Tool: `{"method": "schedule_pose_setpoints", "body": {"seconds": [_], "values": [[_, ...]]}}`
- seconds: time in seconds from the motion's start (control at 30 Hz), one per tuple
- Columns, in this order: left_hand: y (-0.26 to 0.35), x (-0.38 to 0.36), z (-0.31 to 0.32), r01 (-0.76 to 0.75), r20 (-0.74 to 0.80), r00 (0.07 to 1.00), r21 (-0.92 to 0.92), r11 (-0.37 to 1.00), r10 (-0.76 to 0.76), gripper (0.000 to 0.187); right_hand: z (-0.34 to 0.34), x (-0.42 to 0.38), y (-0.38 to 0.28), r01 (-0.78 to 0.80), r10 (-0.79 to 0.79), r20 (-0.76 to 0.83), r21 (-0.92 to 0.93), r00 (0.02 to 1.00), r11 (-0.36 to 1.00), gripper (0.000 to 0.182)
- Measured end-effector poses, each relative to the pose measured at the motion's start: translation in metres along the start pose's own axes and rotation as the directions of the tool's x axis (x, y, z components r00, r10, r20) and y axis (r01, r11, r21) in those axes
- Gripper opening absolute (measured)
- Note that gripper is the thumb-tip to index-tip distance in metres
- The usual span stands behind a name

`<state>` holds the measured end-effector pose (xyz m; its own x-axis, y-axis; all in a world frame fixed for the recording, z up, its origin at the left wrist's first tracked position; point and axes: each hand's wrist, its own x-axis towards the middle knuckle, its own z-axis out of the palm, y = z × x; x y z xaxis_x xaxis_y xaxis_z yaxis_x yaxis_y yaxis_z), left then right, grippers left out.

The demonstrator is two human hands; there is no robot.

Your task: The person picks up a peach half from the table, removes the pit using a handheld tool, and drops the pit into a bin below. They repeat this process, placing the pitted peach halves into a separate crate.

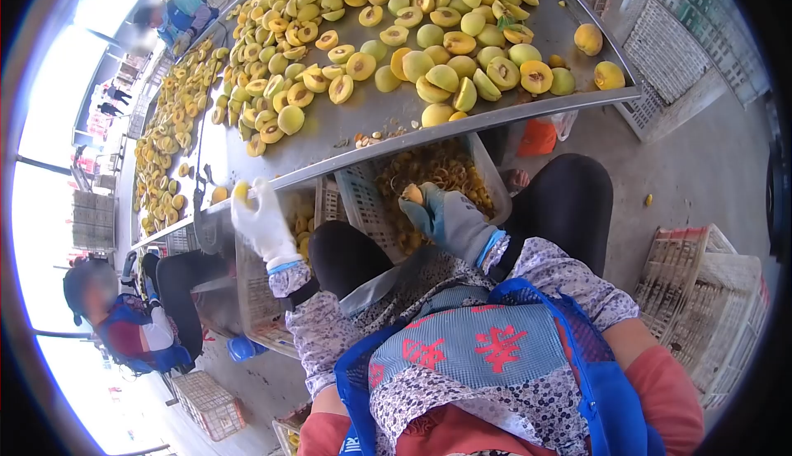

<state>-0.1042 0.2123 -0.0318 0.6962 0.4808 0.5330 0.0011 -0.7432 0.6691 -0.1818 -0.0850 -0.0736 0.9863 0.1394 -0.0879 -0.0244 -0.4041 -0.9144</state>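
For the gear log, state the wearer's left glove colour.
The left glove is white, seen in the head view.

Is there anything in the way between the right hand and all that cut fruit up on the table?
Yes, one thing: the table's metal edge runs between the right hand and the cut fruit. It looks low, so the hand could probably reach over it. I see nothing else blocking.

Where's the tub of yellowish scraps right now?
In the head view, the tub is near the centre, below the table's near edge, between the knees and partly hidden by the right hand.
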Motion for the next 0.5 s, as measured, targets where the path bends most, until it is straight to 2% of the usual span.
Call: {"method": "schedule_pose_setpoints", "body": {"seconds": [0.03, 0.1, 0.13, 0.17, 0.23, 0.27, 0.3, 0.37, 0.4, 0.43, 0.47, 0.5], "values": [[0.032, -0.007, 0.017, 0.003, 0.124, 0.992, -0.153, 0.988, 0.016, 0.038, -0.003, 0.000, -0.003, -0.004, 0.004, 0.017, -0.029, 1.000, 1.000, 0.031], [0.092, -0.028, 0.057, 0.056, 0.407, 0.907, -0.371, 0.927, 0.108, 0.041, 0.004, 0.002, 0.016, 0.039, -0.040, -0.001, -0.101, 0.999, 0.994, 0.033], [0.121, -0.035, 0.075, -0.017, 0.480, 0.860, -0.315, 0.949, 0.174, 0.043, 0.007, 0.003, 0.025, 0.083, -0.086, -0.014, -0.171, 0.996, 0.982, 0.036], [0.145, -0.044, 0.093, -0.103, 0.494, 0.825, -0.347, 0.932, 0.275, 0.046, 0.006, 0.004, 0.027, 0.079, -0.083, -0.021, -0.176, 0.996, 0.981, 0.036], [0.168, -0.048, 0.135, -0.132, 0.631, 0.734, -0.232, 0.964, 0.252, 0.067, 0.005, 0.005, 0.032, 0.097, -0.102, -0.045, -0.104, 0.994, 0.990, 0.033], [0.182, -0.047, 0.147, -0.044, 0.761, 0.633, -0.147, 0.988, 0.142, 0.071, 0.005, 0.006, 0.034, 0.093, -0.098, -0.048, -0.106, 0.994, 0.990, 0.033], [0.183, -0.052, 0.170, -0.161, 0.743, 0.658, -0.015, 0.987, 0.119, 0.071, 0.005, 0.006, 0.036, 0.064, -0.066, -0.011, -0.138, 0.998, 0.988, 0.031], [0.182, -0.058, 0.191, -0.249, 0.757, 0.641, 0.047, 0.967, 0.129, 0.067, 0.000, 0.008, 0.036, 0.037, -0.033, 0.021, -0.170, 0.999, 0.985, 0.030], [0.180, -0.057, 0.192, -0.251, 0.758, 0.639, 0.047, 0.967, 0.130, 0.067, -0.005, 0.006, 0.033, 0.135, -0.131, 0.034, -0.190, 0.991, 0.972, 0.031], [0.173, -0.053, 0.191, -0.137, 0.745, 0.649, -0.086, 0.987, 0.155, 0.064, -0.009, 0.003, 0.030, 0.232, -0.226, 0.051, -0.208, 0.973, 0.950, 0.032], [0.166, -0.047, 0.189, -0.022, 0.727, 0.664, -0.219, 0.976, 0.177, 0.060, -0.011, 0.003, 0.025, 0.233, -0.227, 0.053, -0.206, 0.972, 0.950, 0.032], [0.160, -0.034, 0.181, 0.329, 0.856, 0.513, -0.269, 0.905, 0.068, 0.058, -0.012, 0.004, 0.020, 0.167, -0.167, 0.016, -0.187, 0.986, 0.968, 0.029]]}}
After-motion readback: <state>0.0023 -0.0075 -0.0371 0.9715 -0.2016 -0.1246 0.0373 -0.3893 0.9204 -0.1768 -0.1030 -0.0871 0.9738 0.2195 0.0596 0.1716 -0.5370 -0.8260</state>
